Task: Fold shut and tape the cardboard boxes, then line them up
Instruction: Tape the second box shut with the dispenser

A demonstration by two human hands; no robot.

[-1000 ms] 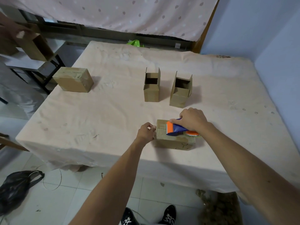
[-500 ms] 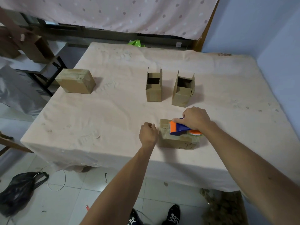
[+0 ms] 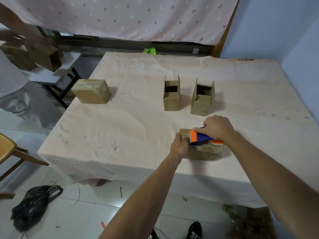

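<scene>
In the head view, just right of the frame's centre, the right hand (image 3: 217, 129) is wrapped around the tape dispenser (image 3: 198, 138), whose orange toothed edge lies on top of the near box (image 3: 203, 153). The left hand (image 3: 179, 145) has its fingers curled over that box's left end, holding it against the table (image 3: 138, 126). The box sits near the table's front edge, so a hard pull on the dispenser could drag it toward that edge if the left hand loosens. The teeth are also just beside the left fingers, so a slip could nick them, and a crooked tear could leave the strip loose. Above, in the middle of the frame, the left open box (image 3: 171, 98) and the right open box (image 3: 202, 102) stand upright with their flaps up. Their insides are dark, so I cannot tell whether they hold anything. At middle left the closed box (image 3: 91, 91) hides its contents.
</scene>
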